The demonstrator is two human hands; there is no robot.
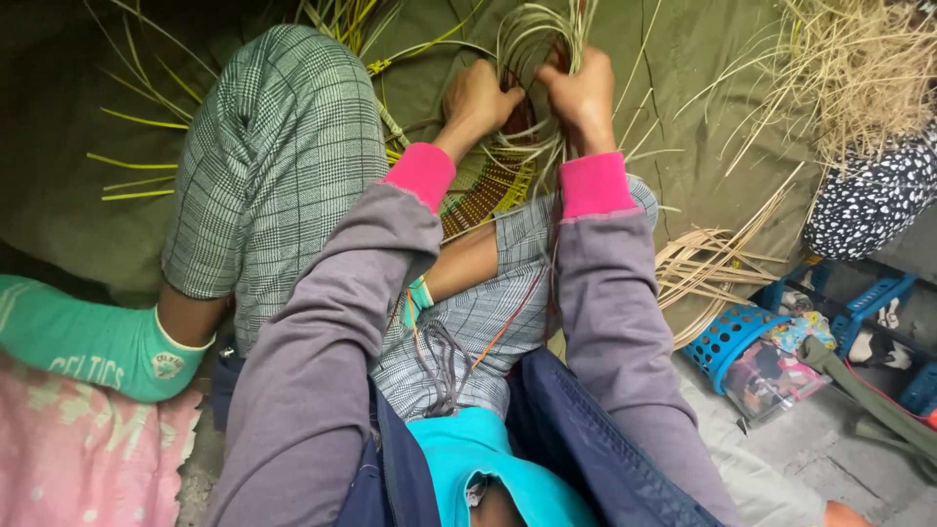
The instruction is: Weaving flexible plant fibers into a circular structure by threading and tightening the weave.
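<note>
Person's sitting on the floor w/ knees up, both hands working on a half-woven basket (488, 190) wedged between the legs. Left hand (478, 98) & right hand (584, 93) are sitting close together at the far rim of the weave, nearly touching. Left fingers are curling shut around a pale looped bundle of reed strands (532, 44); right fingers are clamping the same bundle from the other side, knuckles up. The strands' long axis is running away from the fingers, up & outward, then arching back over in loops. The woven base, brown & yellow, is lying just below the wrists, toward the body. Neither hand's clearly nearer: both are on the strands, the right perhaps gripping slightly higher.

Out to the right fingers' side, loose dry strips (712, 263) are fanning over an olive cloth (703, 59), w/ a blue perforated basket (727, 337) beyond. Green stalks (137, 122) are lying well off to the left.
</note>
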